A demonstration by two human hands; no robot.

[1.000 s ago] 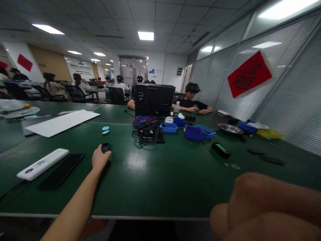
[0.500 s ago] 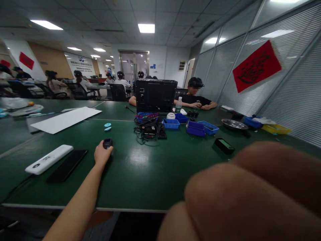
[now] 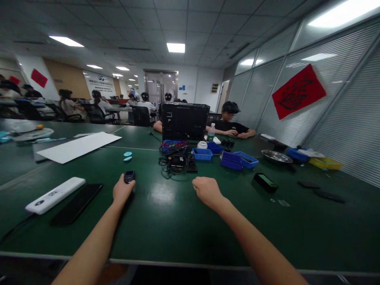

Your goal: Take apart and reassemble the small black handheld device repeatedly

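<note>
My left hand (image 3: 122,190) is closed around a small black device with a little screen (image 3: 129,177), held at the left-centre of the green table (image 3: 166,233). My right hand (image 3: 207,190) hovers or rests right of centre with its fingers curled into a fist. Whatever it may hold is hidden. Beyond my left hand lies a small light-blue two-part piece (image 3: 127,154). A black phone-like slab (image 3: 77,204) and a white power strip-like bar (image 3: 56,195) with a cable lie to the left.
A black monitor-like box (image 3: 185,122) stands ahead, with tangled cables (image 3: 172,160), a baseball (image 3: 202,145), blue trays (image 3: 202,154) and a bottle (image 3: 211,132) before it. A black box with a green face (image 3: 265,182) and metal pan (image 3: 276,156) lie right. Another person (image 3: 230,122) sits opposite.
My right hand has moved from close in front of the camera, at lower right, down and forward to the table. My left hand keeps the device in about the same place. The view has tilted slightly.
</note>
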